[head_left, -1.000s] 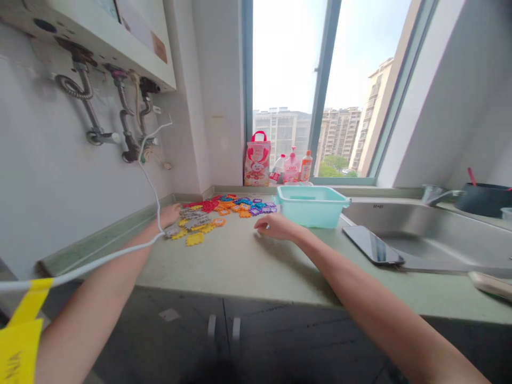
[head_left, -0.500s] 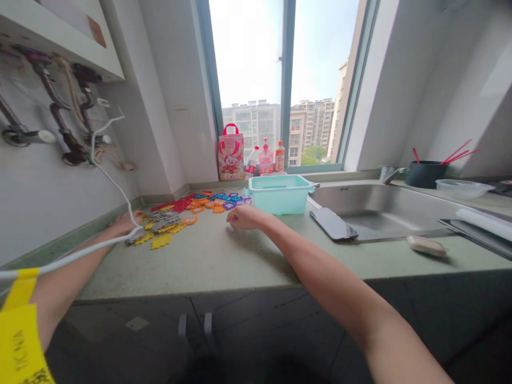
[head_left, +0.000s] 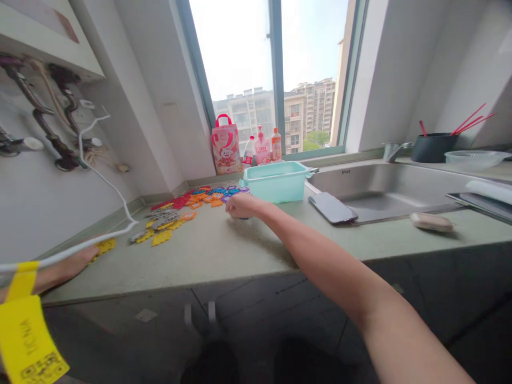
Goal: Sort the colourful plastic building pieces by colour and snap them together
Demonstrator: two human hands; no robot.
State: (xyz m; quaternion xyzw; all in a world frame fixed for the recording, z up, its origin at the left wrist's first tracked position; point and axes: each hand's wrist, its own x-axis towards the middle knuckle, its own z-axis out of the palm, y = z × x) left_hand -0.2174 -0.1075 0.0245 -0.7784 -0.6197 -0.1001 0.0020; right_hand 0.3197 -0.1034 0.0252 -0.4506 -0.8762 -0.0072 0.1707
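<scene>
My left hand [head_left: 85, 257], partly behind a white cable, is low on the left side of the counter. It is closed on a yellow jagged-edged puzzle piece [head_left: 106, 246] that sticks out past the fingers. My right hand [head_left: 239, 205] is curled in front of the teal basin, beside the purple puzzle pieces [head_left: 244, 190]; its fingertips face away and what they pinch is hidden. Between the hands spreads a pile of flat pieces: grey pieces [head_left: 163, 216], yellow pieces [head_left: 161, 238], orange pieces [head_left: 197, 200], red pieces [head_left: 182, 201] and blue pieces [head_left: 219, 191].
A teal basin [head_left: 276, 186] stands by the sink [head_left: 384, 186], with a phone [head_left: 333, 207] at the sink's edge. A pink bag [head_left: 226, 146] and several bottles [head_left: 262, 146] line the window. The white cable [head_left: 108, 234] crosses in front on the left.
My left hand has drawn back toward me from the pile's left edge, bringing a yellow puzzle piece. My right hand stays near the purple pieces. The view has tilted and shifted slightly.
</scene>
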